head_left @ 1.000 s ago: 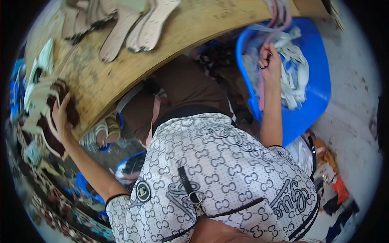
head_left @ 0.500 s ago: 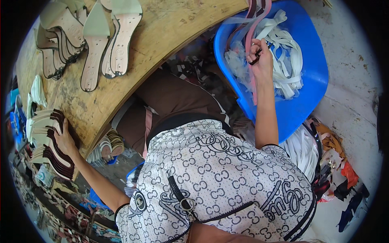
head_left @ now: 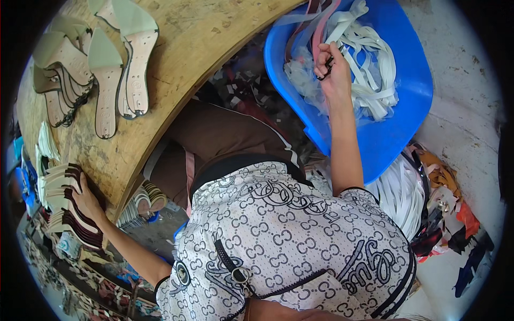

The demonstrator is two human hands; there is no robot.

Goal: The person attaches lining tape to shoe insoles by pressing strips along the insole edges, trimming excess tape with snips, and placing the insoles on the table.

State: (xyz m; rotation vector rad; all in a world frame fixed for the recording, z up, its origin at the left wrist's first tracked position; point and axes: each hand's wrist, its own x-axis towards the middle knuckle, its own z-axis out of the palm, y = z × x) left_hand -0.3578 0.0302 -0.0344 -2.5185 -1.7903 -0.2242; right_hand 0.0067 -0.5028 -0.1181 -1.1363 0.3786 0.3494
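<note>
The left hand [head_left: 87, 202] lies with its fingers spread along a stack of maroon-edged sandal sole pieces [head_left: 81, 231] at the left end of the wooden table [head_left: 176, 56]; whether it grips them or only steadies them I cannot tell. The right hand, [head_left: 334, 70] well apart from it, is off the table's right side, closed around a small black tool [head_left: 324, 71], over a blue plastic tub [head_left: 411, 101].

The stack looks the likeliest trouble: its pieces fan unevenly at the table's end, so a push from the left palm could tip the outer ones over the edge. By the right hand, a pink strap [head_left: 320, 31] hangs into the tub from beyond the table's right edge, beside tangled white straps [head_left: 386, 72]; the tool could snag there, and a tug might drag several out together. Sandal insoles with pointed pale-green uppers [head_left: 105, 99] lie on the table's left half, some overlapping, and a sweeping forearm could scatter them.
</note>
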